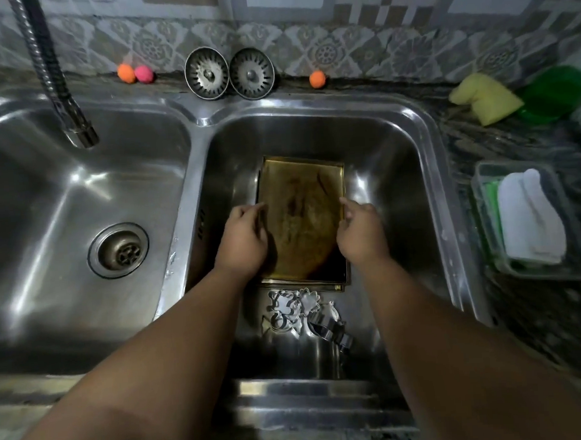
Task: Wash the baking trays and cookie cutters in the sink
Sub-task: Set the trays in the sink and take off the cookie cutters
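Now left hand [244,237] and right hand [360,231] clasp the stained baking tray [301,192] by its side rims in the right basin [394,180], cookie cutters [304,313] just nearer; washing looks unstarted, so next calls for faucet [81,133] and sponge [484,100].

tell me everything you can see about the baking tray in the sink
The tray is a shallow rectangle of gold-coloured metal with a low raised rim. Brown baked-on stains cover most of its floor. It lies roughly flat in the right basin, its long side running away from the person. A second edge under its near end hints at another tray beneath. The left hand grips its left rim, the right hand its right rim. Cookie cutters lie just past its near end.
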